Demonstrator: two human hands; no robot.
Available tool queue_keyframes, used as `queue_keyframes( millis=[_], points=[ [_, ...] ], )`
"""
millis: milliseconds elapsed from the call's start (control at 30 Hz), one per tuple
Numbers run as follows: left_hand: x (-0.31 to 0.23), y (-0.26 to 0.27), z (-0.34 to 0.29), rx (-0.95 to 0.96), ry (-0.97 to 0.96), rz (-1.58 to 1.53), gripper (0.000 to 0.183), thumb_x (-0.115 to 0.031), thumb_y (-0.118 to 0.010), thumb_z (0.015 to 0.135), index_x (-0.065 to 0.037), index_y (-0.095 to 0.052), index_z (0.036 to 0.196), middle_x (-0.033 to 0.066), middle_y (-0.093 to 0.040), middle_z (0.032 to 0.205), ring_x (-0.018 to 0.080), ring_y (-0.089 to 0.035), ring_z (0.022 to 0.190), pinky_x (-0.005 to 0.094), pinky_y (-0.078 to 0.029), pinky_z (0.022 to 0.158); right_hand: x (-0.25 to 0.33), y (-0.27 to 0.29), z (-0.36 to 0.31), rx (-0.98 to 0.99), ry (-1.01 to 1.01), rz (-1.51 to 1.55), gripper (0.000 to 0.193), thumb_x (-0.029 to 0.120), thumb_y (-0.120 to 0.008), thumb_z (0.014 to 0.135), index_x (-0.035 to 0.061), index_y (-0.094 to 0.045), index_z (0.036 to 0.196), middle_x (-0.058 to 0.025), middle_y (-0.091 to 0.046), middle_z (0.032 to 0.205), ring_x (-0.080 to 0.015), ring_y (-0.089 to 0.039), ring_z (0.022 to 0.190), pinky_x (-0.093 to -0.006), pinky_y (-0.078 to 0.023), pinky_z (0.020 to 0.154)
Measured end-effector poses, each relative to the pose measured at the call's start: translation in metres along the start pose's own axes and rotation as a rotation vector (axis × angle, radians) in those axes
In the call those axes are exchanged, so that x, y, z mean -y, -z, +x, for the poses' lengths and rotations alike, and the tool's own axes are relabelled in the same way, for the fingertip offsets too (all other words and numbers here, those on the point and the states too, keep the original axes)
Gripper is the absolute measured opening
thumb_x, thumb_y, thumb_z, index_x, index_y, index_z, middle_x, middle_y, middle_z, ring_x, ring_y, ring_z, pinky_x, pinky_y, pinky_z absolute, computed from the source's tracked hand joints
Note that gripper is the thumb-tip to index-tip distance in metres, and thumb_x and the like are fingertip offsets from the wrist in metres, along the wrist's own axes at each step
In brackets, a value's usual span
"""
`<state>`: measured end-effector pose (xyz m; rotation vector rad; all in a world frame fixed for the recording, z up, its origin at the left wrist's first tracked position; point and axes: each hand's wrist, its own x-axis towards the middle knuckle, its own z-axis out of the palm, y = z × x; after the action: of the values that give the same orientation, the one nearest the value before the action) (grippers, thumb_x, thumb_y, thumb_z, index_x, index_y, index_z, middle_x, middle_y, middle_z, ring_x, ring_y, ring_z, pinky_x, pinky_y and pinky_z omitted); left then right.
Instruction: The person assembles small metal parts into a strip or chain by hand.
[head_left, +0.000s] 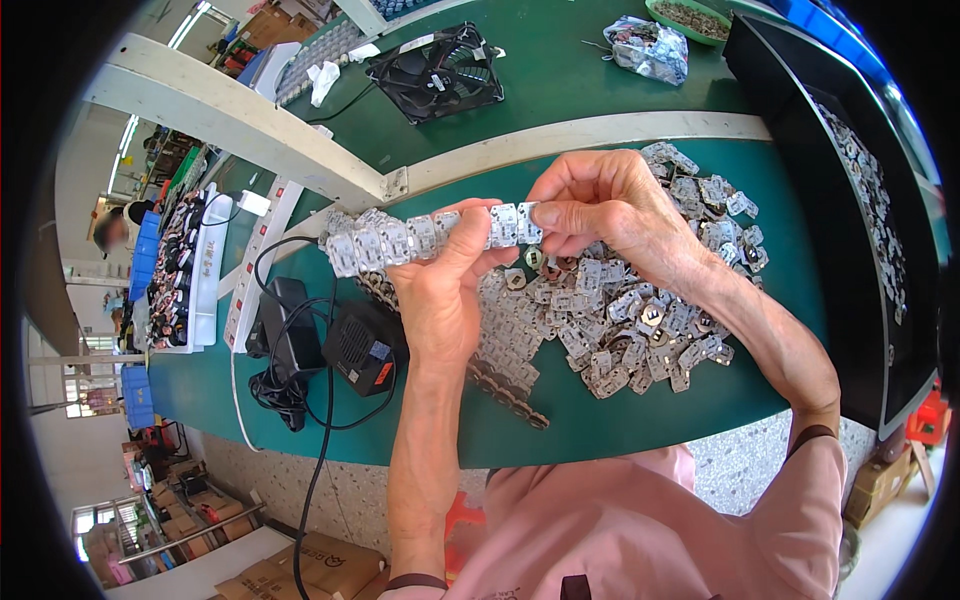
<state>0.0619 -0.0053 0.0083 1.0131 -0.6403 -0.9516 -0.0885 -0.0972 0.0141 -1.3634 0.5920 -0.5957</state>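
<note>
L hand gripping row of flat grey pcs, R hand pinching end pc, jumbled pile nr

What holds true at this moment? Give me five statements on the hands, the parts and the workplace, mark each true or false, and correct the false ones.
1. The left hand holds a row of small grey parts. True.
2. The right hand is reaching into a black bin. False: it pinches the end part at the row's right end.
3. A loose heap of similar parts lies on the green table. True.
4. The black fan sits on the near side of the white rail. False: it sits beyond it.
5. A green bowl sits farther right than the fan. True.
</note>
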Motion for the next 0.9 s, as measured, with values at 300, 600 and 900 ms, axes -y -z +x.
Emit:
queue_keyframes(
  millis=[300,600,900],
  points=[
    [0.006,0.004,-0.001,0.017,0.108,-0.115,0.016,-0.007,-0.063,0.082,0.0,-0.061,0.097,0.0105,-0.064,0.088,0.0182,-0.063,0.073,0.0294,-0.056,0.061,-0.006,-0.001,-0.001,0.042,-0.051,0.246,0.013,0.011,-0.062,0.085,-0.0011,-0.06,0.088,-0.0096,-0.065,0.08,-0.0135,-0.064,0.063,-0.0256,-0.056,0.059],
    [0.003,0.009,0.0,0.085,0.226,-0.28,0.02,-0.011,-0.062,0.085,0.002,-0.059,0.1,0.0111,-0.063,0.089,0.0168,-0.062,0.079,0.0286,-0.055,0.065,0.0,-0.003,0.0,0.017,-0.076,0.243,0.016,0.013,-0.064,0.084,-0.0023,-0.06,0.088,-0.0078,-0.064,0.077,-0.0117,-0.063,0.061,-0.0236,-0.055,0.058],
    [0.0,0.0,-0.001,0.109,0.022,-0.018,0.014,-0.007,-0.063,0.083,0.002,-0.063,0.094,0.0172,-0.064,0.1,0.0206,-0.063,0.084,0.0303,-0.055,0.066,0.006,-0.003,-0.002,-0.026,-0.085,0.132,0.018,0.014,-0.066,0.081,-0.0023,-0.061,0.087,-0.0054,-0.061,0.069,-0.0108,-0.06,0.057,-0.022,-0.052,0.055]
  ],
)
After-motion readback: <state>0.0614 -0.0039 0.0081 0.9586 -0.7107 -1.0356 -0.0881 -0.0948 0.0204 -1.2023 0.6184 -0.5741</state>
